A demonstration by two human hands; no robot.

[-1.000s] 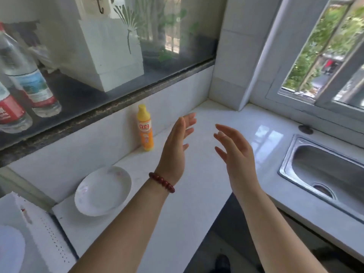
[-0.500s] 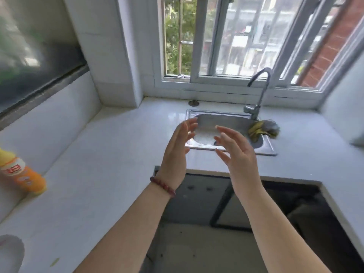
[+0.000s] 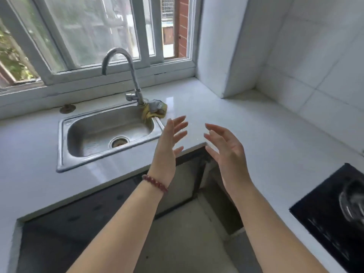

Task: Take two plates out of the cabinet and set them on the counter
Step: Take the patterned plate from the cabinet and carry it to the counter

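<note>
both hands raised in front of the body, palms facing each other, a gap between them, nothing held. left hand (image 3: 167, 148) spread wide, fingers fanned and pointing up and away; a red bead bracelet (image 3: 155, 183) sits on that wrist. right hand (image 3: 228, 152) also spread, fingers slightly curled inward, empty.

hands hover over the inner corner of the white bench (image 3: 246, 123), which wraps around in an l-shape. no plates in sight in this view; cannot tell where they are.

steel sink (image 3: 106, 134) set into the bench to the left of the hands, basin bare, drain visible at the bottom. curved tap (image 3: 126, 75) stands at the sink's back right corner. a yellow and grey rag (image 3: 155, 110) lies bunched at the base of the tap, draped partly over the sink rim.

window (image 3: 88, 36) behind the sink, white frame, greenery and brick outside. white tiled wall (image 3: 305, 56) on the right. black stove top (image 3: 334, 209) set into the bench at far right, partly cut off by the frame edge.

below the bench edge, dark open space and a bare floor (image 3: 187, 243); cabinet fronts not clear from here.
</note>
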